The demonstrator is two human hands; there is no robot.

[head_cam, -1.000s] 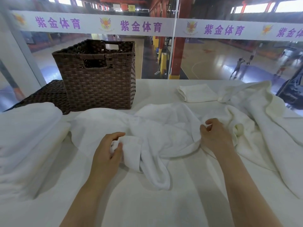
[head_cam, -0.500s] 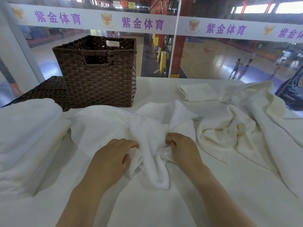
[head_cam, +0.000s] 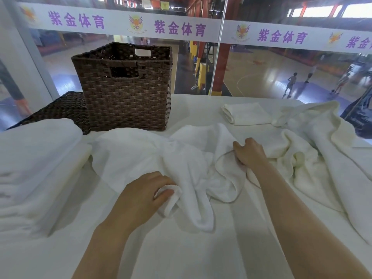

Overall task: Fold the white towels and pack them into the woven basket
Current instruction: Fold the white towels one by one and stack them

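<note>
White table [head_cam: 181, 254]: towels [head_cam: 141, 152], basket [head_cam: 128, 101].

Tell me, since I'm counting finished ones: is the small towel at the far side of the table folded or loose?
Folded. The small towel lies as a flat, neat rectangle with stacked layers showing at its left edge, apart from both hands.

Table [head_cam: 181, 258]: white-covered, near.
Glass wall [head_cam: 261, 73]: far, crossed by white banner [head_cam: 181, 29] with purple characters.
Court floor [head_cam: 271, 77]: glossy wood beyond; distant figures, blurred.
Pillar [head_cam: 223, 63]: red, apparently steel.

towel [head_cam: 191, 158]: soft matt cloth | basket [head_cam: 126, 97]: rough brown wicker weave
</note>
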